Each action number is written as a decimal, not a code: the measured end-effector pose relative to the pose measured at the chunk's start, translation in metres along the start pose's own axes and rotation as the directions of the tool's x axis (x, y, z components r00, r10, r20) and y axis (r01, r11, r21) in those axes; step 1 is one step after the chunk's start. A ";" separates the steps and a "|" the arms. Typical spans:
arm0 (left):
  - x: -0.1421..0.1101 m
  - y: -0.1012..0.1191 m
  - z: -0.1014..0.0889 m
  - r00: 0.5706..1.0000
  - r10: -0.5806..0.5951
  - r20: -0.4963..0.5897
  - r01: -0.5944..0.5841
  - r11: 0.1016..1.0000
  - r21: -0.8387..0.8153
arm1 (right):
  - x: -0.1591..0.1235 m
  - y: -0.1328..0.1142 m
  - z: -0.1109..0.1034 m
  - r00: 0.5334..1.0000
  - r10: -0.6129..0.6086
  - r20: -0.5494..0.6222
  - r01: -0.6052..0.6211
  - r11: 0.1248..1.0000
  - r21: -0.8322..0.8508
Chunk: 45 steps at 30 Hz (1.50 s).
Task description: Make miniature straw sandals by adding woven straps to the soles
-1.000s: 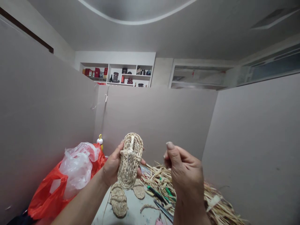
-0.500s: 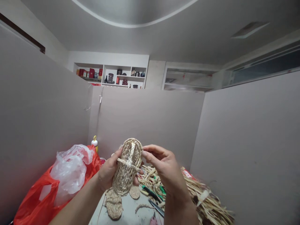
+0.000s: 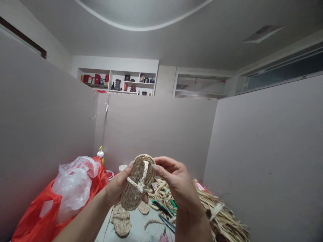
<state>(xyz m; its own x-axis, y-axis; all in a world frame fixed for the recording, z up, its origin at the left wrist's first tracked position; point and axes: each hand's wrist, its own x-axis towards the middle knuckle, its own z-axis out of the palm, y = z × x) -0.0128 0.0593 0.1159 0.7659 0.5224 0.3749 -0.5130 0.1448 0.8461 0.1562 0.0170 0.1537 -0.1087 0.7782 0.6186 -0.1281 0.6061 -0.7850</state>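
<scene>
A small woven straw sandal (image 3: 129,200) with a pale braided strap (image 3: 144,174) is held up above the table. My left hand (image 3: 117,185) grips it from the left, thumb along the edge and fingertips showing beneath. With thumb and forefinger, my right hand (image 3: 180,176) pinches the rim at its upper right. The sandal's far side and part of the grip are hidden. Below it, a second woven sandal-shaped piece (image 3: 121,222) lies on the table (image 3: 137,232). Beside that is a small woven piece (image 3: 143,208), partly covered.
Loose straw strips (image 3: 224,215) pile up at the right. A green-and-black handled tool (image 3: 161,207), a metal blade (image 3: 167,223), a short braid (image 3: 153,222) and a pink object (image 3: 164,237) lie near my right forearm. A red plastic bag (image 3: 32,218) bulges at left; grey partitions (image 3: 156,131) surround the table.
The sandal has tilted, so its strap now stands out from the sole and the sole looks shorter. Both hands keep their hold. A white cup now shows behind my left hand.
</scene>
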 end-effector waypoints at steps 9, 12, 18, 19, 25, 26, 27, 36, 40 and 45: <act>-0.002 0.000 0.003 0.999 -0.031 -0.014 0.031 0.999 0.032 | 0.002 0.006 -0.005 1.000 -0.015 -0.015 0.016 0.997 0.081; -0.001 0.000 0.001 0.998 -0.054 0.016 0.054 0.998 -0.019 | 0.006 0.008 -0.004 0.999 0.038 -0.022 -0.034 0.990 0.136; 0.001 -0.002 -0.003 0.995 -0.099 0.015 0.100 0.987 -0.130 | 0.009 0.013 -0.004 0.995 0.102 0.013 -0.103 0.978 0.180; 0.000 -0.002 -0.003 0.993 -0.116 0.008 0.116 0.984 -0.134 | 0.008 0.013 -0.005 0.995 0.100 0.009 -0.100 0.979 0.175; -0.002 -0.002 0.001 0.987 -0.160 -0.013 0.157 0.978 -0.136 | 0.006 0.010 -0.005 0.995 0.104 -0.004 -0.103 0.984 0.145; -0.002 -0.002 0.001 0.986 -0.166 -0.012 0.163 0.977 -0.136 | 0.006 0.010 -0.004 0.994 0.107 -0.005 -0.105 0.983 0.152; -0.003 -0.002 0.001 0.985 -0.175 -0.009 0.172 0.976 -0.135 | 0.006 0.009 -0.004 0.994 0.112 -0.007 -0.109 0.981 0.162; 0.000 -0.002 0.002 0.991 -0.128 -0.044 0.118 0.976 -0.185 | 0.010 0.015 -0.006 0.994 0.105 0.019 -0.107 0.974 0.198; 0.003 -0.001 0.005 0.990 -0.109 -0.084 0.093 0.981 -0.169 | 0.010 0.016 -0.006 0.995 0.095 0.029 -0.098 0.986 0.137; 0.002 -0.002 0.005 0.983 -0.124 -0.136 0.112 0.989 -0.098 | 0.010 0.017 -0.003 0.996 0.081 0.026 -0.084 0.988 0.131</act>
<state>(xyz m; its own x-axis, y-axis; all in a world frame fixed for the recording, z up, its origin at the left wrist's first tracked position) -0.0084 0.0559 0.1171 0.7638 0.6097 0.2117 -0.4598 0.2839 0.8414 0.1558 0.0360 0.1464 -0.1447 0.8204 0.5532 -0.2464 0.5116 -0.8231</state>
